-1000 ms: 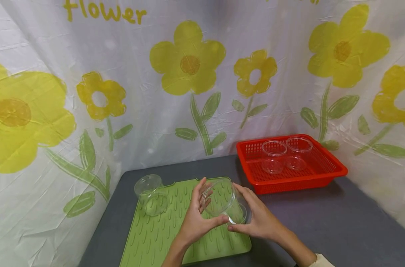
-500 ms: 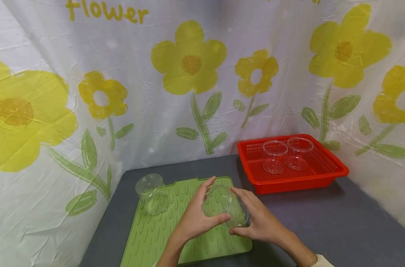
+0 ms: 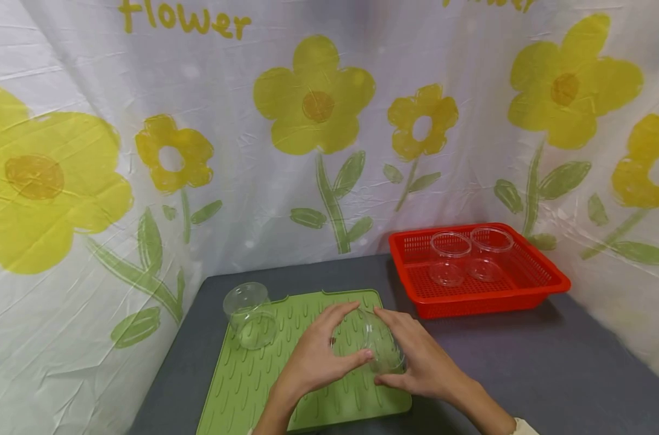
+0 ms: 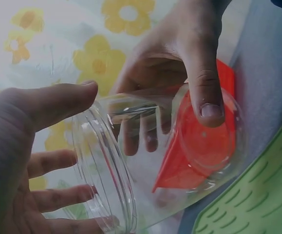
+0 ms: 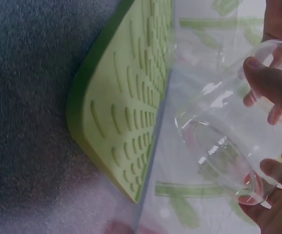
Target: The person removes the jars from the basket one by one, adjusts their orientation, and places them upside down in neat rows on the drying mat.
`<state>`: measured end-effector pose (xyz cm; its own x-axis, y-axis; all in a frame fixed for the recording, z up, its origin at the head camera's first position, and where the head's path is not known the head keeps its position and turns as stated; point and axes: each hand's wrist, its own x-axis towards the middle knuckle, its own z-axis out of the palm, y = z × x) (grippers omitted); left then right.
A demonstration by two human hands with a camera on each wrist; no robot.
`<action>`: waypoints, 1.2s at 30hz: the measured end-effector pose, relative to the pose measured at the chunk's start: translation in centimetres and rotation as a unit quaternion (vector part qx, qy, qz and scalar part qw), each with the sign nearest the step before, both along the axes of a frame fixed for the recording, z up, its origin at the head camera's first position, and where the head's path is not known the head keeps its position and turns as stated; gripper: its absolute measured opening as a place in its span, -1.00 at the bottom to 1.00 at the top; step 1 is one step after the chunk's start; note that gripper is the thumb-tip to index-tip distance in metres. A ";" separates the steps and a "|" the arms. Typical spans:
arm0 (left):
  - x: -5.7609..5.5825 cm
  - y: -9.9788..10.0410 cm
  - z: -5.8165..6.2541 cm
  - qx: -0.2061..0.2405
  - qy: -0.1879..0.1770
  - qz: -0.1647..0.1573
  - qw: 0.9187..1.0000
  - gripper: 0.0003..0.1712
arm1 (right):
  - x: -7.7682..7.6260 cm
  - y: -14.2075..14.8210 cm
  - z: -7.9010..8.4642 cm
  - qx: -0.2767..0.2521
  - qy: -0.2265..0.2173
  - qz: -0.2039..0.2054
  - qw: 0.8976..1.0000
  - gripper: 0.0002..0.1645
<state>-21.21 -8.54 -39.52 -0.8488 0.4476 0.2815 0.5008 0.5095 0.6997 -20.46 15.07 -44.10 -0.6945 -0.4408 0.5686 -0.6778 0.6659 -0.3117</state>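
A clear plastic jar is held tilted in the air above the green mat. My left hand grips its ridged rim end, thumb on the near side and fingers behind. My right hand grips the base end between thumb and fingers. In the left wrist view the jar's rim faces my left palm, and whether a lid covers it I cannot tell. From the right wrist, the round base shows. Another clear jar stands at the mat's far left corner.
A red plastic basket sits at the back right of the dark grey table. Two clear jars stand in it, a left one and a right one. A white curtain printed with yellow flowers hangs behind and at both sides.
The held jar has turned in my hands, its rim swinging from facing me toward the left. My left hand has rotated with it, fingers now more hidden. The view has shifted slightly.
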 end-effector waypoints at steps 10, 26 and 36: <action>-0.2 -0.6 -0.8 0.098 -0.048 0.003 0.994 -0.20 | 0.1 1.3 0.8 -0.060 -0.048 0.021 0.997 0.50; 0.2 -1.6 -2.3 0.250 -0.076 -0.045 0.964 -0.28 | -0.1 2.9 0.4 -0.256 -0.187 0.146 0.937 0.24; 0.1 -1.6 -2.8 0.285 -0.069 -0.077 0.953 -0.29 | 0.1 2.5 0.8 -0.285 -0.217 0.162 0.919 0.10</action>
